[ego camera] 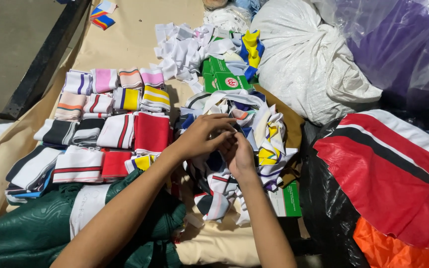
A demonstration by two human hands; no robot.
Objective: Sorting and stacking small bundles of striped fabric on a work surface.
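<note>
Beige table (125, 44) | green box (224, 74): fabric strips | hands (202, 136) (238, 155) sorting

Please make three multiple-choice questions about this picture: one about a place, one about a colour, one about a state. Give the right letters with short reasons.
1. Where do the folded striped bands lie, seen from the camera?
A. left of the hands
B. right of the hands
C. on the white sack

2. What colour are the boxes beyond the loose pile?
A. blue
B. green
C. orange

3. What are the left hand and right hand doing?
A. resting flat on the table
B. both working together in the tangled fabric strips
C. lifting the white sack

Answers: 1 A, the neat rows sit left; 2 B, they are plainly green; 3 B, both hands meet over the pile.
</note>
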